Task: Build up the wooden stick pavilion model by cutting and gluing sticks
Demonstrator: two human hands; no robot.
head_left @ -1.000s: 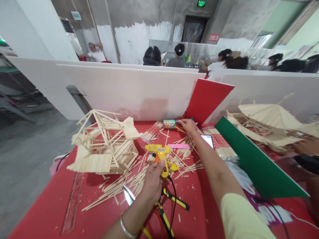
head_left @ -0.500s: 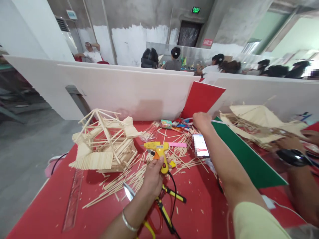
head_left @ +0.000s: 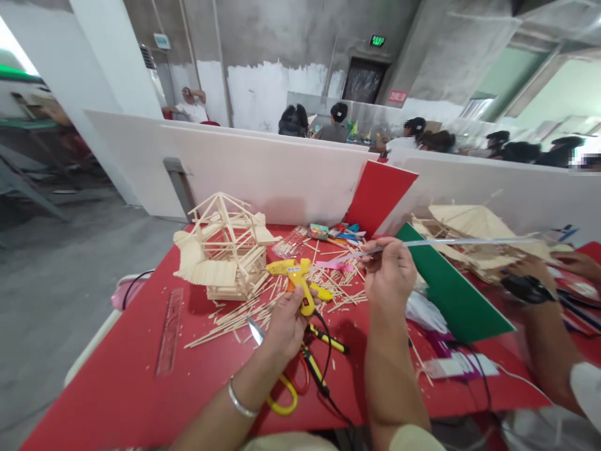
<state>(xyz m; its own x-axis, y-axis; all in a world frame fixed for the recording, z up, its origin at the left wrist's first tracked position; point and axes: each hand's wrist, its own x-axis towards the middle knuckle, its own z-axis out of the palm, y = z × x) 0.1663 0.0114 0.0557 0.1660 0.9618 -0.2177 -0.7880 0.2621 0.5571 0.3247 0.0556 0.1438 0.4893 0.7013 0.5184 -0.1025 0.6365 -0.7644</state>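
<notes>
My left hand (head_left: 287, 324) is closed round the grip of a yellow hot glue gun (head_left: 295, 277), whose nozzle points left toward a stick-built house model (head_left: 225, 254). My right hand (head_left: 390, 274) is raised above the red table (head_left: 117, 382) and pinches a long clear glue stick (head_left: 462, 242) that runs off to the right. Loose wooden sticks (head_left: 244, 310) are strewn on the table under and around both hands. The gun's black cord (head_left: 328, 351) trails toward me.
Yellow-handled scissors (head_left: 282, 382) and pliers (head_left: 323, 341) lie below my left hand; a clear ruler (head_left: 169, 332) lies to the left. A green board (head_left: 451, 291) and a red board (head_left: 378, 194) lean at right. Another person's arm with a watch (head_left: 528, 289) works on a second stick model (head_left: 474, 238).
My right hand pulled back from the far clutter by the red board and now holds a clear glue stick in the air. My left hand kept the glue gun.
</notes>
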